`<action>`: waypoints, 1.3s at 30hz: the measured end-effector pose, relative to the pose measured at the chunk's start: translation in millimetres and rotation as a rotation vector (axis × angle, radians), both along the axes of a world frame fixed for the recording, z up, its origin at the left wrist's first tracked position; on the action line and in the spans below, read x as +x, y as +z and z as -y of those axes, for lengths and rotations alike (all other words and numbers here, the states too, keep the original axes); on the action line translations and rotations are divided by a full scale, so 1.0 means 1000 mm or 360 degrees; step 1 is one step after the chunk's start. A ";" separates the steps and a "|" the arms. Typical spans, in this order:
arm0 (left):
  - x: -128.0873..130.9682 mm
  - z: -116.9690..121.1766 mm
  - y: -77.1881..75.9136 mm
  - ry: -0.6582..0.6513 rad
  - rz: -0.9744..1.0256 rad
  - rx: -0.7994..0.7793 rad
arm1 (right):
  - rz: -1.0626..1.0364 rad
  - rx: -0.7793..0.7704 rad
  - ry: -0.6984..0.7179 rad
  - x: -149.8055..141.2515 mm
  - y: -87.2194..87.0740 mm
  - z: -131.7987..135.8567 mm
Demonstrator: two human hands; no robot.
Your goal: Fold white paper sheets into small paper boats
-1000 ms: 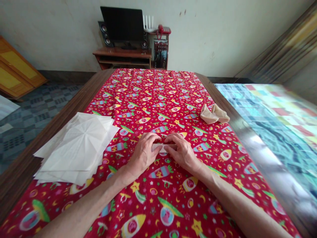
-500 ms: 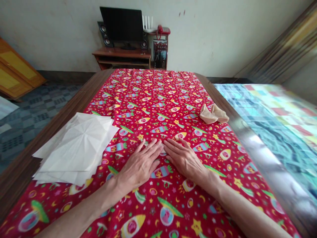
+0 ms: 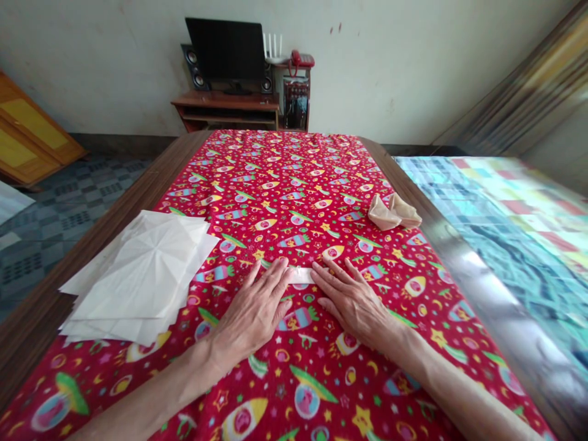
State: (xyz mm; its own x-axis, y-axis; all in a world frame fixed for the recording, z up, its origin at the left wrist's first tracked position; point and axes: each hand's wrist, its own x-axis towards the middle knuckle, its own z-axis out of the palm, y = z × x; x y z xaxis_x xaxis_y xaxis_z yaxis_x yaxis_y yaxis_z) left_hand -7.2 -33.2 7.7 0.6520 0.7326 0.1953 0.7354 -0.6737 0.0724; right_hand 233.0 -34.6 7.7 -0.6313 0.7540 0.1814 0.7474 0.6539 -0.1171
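Note:
A narrow folded strip of white paper (image 3: pixel 301 275) lies flat on the red patterned cloth (image 3: pixel 294 196). My left hand (image 3: pixel 261 300) rests on its left end, fingers stretched out and pointing forward. On the right end lie the fingertips of my right hand (image 3: pixel 351 300), also stretched and slightly spread. Only the middle of the strip shows between the hands; its ends are hidden under the fingers. To the left is a stack of creased white paper sheets (image 3: pixel 142 275). Folded cream-coloured paper pieces (image 3: pixel 395 211) stand at the right of the cloth.
The cloth covers a long brown wooden table (image 3: pixel 133 196). A monitor (image 3: pixel 225 52) with speakers sits on a small desk (image 3: pixel 229 105) against the wall, beside a red telephone (image 3: pixel 302 59). On the right is a surface with a coloured checked cover (image 3: pixel 482 214).
My hands have slid apart, the right one to the right and the left one slightly left. More of the white paper strip now shows between them.

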 end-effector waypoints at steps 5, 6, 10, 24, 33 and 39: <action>0.012 -0.004 0.003 -0.0079 0.0017 -0.0013 | -0.0038 -0.0006 -0.0015 -0.002 0.000 0.000; 0.013 -0.006 0.004 -0.0095 0.0031 -0.0027 | -0.0052 -0.0002 -0.0019 -0.002 0.000 0.001; 0.012 -0.009 0.002 -0.0086 0.0084 -0.0039 | -0.0085 0.0024 -0.0026 -0.002 0.000 0.001; 0.014 -0.005 0.000 -0.0030 -0.0026 0.0054 | -0.0048 0.0090 0.0202 -0.017 0.004 0.006; -0.015 -0.003 0.000 -0.0109 -0.0070 0.0054 | 0.0018 0.0169 0.0115 0.000 0.003 0.013; -0.023 -0.008 -0.007 -0.0055 0.0089 0.0096 | -0.0045 0.0264 0.0074 -0.003 0.001 0.012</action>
State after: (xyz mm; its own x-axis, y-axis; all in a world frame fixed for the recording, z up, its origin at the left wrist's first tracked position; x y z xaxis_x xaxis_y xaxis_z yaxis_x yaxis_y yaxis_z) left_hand -30.7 -24.9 0.5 0.6635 0.6956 0.2754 0.7075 -0.7031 0.0711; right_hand 229.8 -47.1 8.7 -0.6577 0.6822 0.3193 0.7138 0.6999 -0.0251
